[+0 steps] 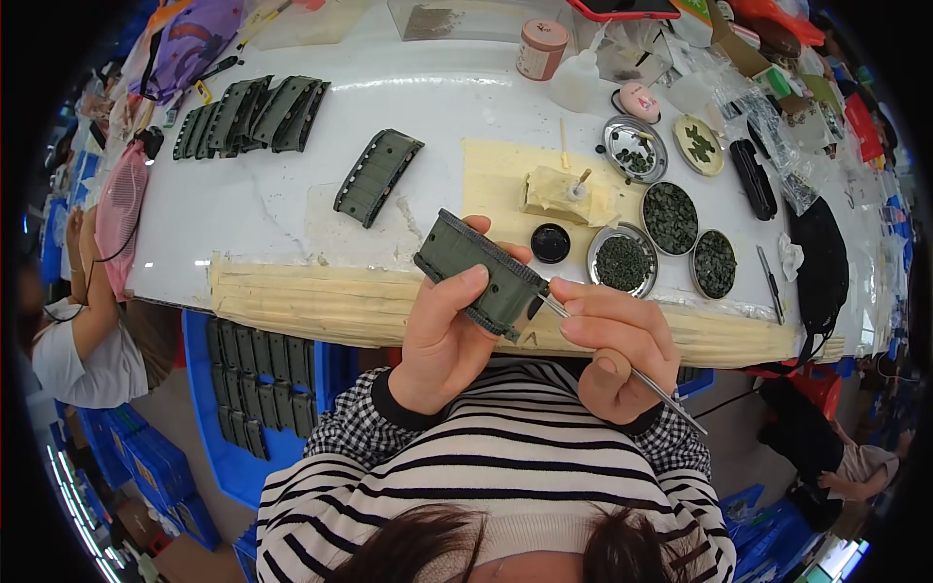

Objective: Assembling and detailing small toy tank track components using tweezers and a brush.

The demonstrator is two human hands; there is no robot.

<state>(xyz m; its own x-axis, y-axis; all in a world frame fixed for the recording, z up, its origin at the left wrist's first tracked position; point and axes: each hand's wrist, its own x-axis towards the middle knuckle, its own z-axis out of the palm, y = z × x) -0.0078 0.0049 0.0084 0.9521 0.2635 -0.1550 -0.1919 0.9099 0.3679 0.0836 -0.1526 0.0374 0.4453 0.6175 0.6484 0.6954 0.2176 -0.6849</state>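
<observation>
My left hand (pixel 437 335) grips a dark green, slightly curved plastic casing (pixel 465 255) with toothed edges, holding it tilted above the table's near edge. My right hand (pixel 627 340) is closed round slim metal tweezers (pixel 671 398). Their tip meets the right end of the casing; the exact contact is too small to make out. Just beyond the hands stand a small black round dish (pixel 551 243) and a round tin (pixel 623 262) full of tiny dark green pieces. Another green casing (pixel 379 177) lies on the table to the left.
More casings (pixel 253 115) lie in a row at the far left. Tins of green pieces (pixel 671 219) and a tape-wrapped block (pixel 569 197) stand at right. A blue crate (pixel 228 442) below the table holds several casings. Another person (pixel 97 340) sits at left.
</observation>
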